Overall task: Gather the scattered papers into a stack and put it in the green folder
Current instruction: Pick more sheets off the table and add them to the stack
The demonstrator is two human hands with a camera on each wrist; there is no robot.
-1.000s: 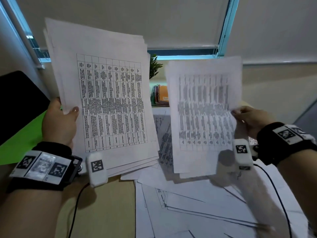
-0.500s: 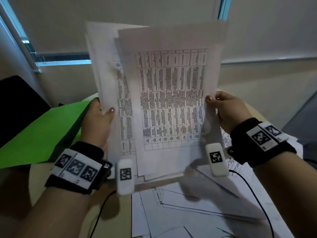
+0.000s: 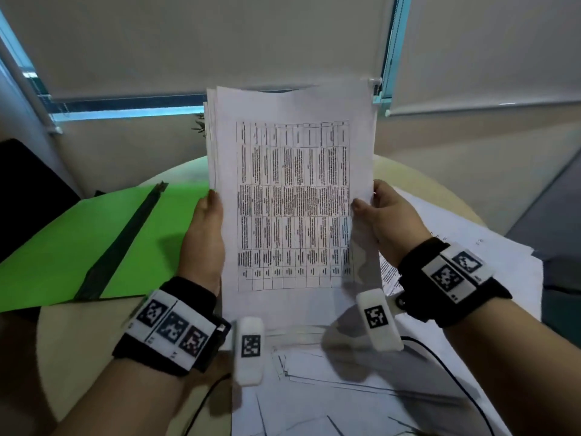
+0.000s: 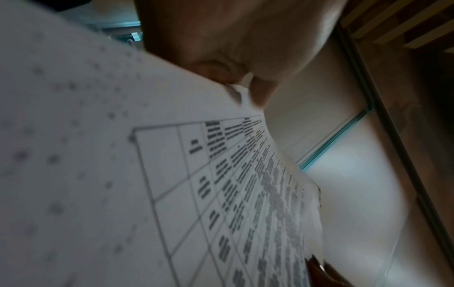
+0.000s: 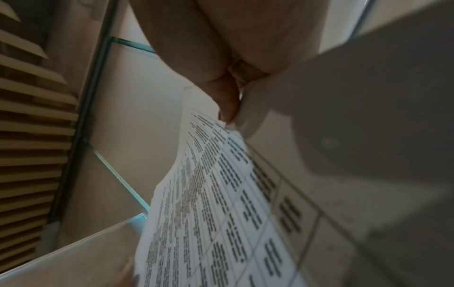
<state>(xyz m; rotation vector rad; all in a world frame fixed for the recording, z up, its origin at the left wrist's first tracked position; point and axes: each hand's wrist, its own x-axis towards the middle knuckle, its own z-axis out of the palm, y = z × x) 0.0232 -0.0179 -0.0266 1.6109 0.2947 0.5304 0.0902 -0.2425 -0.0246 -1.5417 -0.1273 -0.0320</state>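
A person held a stack of papers (image 3: 292, 196) upright above the round tabletop (image 3: 78, 341), the left hand (image 3: 206, 237) gripping its left edge and the right hand (image 3: 388, 220) its right edge, thumbs on the printed front sheet, each grip closed on the stack. The green folder (image 3: 63, 247) lay open to the left; loose sheets (image 3: 361, 398) remained spread below.

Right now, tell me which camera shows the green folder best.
The head view. The green folder lies open on the table, left of the paper stack that both hands hold upright. Neither wrist view shows the folder: each shows only printed sheets, fingers, wall and window.
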